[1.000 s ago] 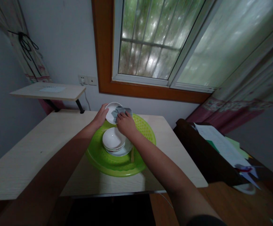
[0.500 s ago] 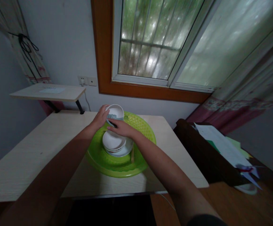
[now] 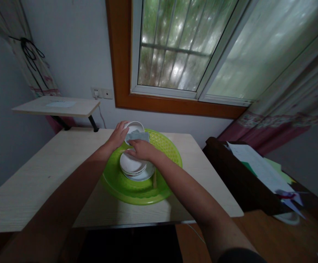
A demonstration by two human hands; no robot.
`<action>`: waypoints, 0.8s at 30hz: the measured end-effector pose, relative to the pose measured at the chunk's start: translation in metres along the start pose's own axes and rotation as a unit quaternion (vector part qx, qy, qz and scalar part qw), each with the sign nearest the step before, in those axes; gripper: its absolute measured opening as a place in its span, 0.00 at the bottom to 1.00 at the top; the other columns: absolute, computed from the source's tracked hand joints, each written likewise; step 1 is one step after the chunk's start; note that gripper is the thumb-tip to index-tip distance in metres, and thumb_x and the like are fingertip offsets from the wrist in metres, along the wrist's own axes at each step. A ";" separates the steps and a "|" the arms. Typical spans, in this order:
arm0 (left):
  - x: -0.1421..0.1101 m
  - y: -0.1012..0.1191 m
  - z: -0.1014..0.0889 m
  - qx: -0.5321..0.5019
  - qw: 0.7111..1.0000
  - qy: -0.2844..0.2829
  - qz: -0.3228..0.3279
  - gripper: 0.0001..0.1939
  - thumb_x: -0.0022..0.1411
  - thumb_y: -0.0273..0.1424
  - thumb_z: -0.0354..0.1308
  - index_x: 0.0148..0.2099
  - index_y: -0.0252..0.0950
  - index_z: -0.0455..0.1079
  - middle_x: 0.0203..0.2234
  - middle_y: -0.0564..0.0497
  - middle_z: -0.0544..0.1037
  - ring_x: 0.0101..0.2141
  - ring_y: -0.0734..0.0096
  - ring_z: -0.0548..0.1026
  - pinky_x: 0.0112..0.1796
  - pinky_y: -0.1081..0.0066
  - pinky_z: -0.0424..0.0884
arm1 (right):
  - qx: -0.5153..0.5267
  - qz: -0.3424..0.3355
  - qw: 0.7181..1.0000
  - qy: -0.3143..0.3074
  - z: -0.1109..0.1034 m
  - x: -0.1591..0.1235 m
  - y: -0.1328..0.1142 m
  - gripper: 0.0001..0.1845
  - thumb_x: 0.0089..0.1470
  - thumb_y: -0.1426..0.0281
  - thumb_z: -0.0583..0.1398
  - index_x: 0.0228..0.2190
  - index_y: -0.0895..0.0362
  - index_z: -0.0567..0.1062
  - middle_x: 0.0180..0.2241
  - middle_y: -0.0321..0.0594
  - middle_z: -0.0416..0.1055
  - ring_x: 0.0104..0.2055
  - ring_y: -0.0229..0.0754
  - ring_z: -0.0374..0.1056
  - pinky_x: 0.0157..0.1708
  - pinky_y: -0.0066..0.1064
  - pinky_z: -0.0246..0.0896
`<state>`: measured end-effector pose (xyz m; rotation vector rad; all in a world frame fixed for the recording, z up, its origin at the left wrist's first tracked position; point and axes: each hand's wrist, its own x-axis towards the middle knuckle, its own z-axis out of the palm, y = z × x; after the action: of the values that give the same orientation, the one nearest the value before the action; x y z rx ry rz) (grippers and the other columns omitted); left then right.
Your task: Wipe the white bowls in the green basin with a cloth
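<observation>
My left hand (image 3: 118, 134) grips a white bowl (image 3: 135, 126) by its left rim, tilted so that its inside faces me. A grey-blue cloth (image 3: 142, 136) lies across the bowl's lower right part, and my right hand (image 3: 141, 149) is closed on its near edge. Just below my right hand, white bowls (image 3: 131, 164) are stacked on a white plate (image 3: 150, 171). Light wooden chopsticks (image 3: 155, 179) rest beside the plate. All of this dishware is in or over a large round green tray (image 3: 137, 199).
The tray stands on a pale wooden table (image 3: 38, 182). A small raised shelf (image 3: 82, 107) with a paper on it is at the back left. To the right, papers (image 3: 253, 160) lie on a dark brown piece of furniture (image 3: 230, 179). A window is behind the table.
More of the cloth now shows, spread over the bowl's right rim. My right hand has shifted slightly down, and its fingers have changed position. My left hand keeps its hold on the bowl.
</observation>
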<state>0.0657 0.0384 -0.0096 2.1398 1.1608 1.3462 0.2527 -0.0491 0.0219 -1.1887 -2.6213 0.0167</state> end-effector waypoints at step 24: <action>0.003 0.005 -0.001 -0.222 0.959 -0.025 -0.172 0.26 0.53 0.39 0.55 0.55 0.42 0.64 0.39 0.51 0.75 0.38 0.61 0.75 0.37 0.63 0.75 | -0.209 -0.008 0.977 0.046 -0.017 -0.001 0.011 0.14 0.70 0.73 0.52 0.45 0.59 0.78 0.46 0.49 0.77 0.51 0.50 0.71 0.63 0.45 0.53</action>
<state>0.0680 0.0379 -0.0039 1.5641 1.0314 1.2416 0.2655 -0.0444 0.0366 -1.2531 -2.6270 -0.6067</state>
